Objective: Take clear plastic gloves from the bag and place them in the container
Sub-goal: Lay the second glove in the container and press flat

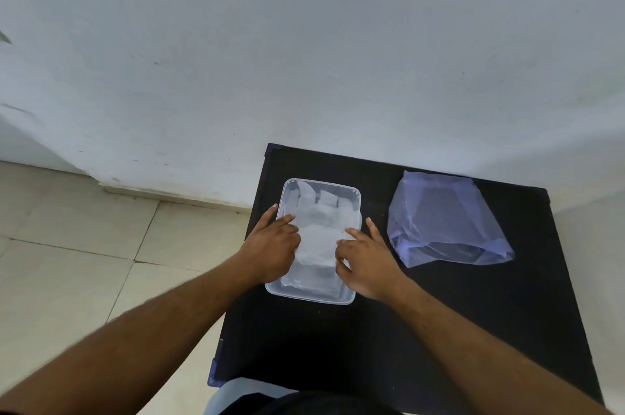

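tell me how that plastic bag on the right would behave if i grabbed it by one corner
The plastic bag would probably go floppy and collapse: its film is thin, see-through and creased. It looks very light, likely sliding easily on the black table if nudged. It seems unlikely to roll or break, though its open mouth, facing the person, could sag shut.

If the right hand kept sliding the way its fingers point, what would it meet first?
The right hand points up-left over the container; it would likely press further onto the clear plastic gloves inside, then the container's far wall. Depth is uncertain.
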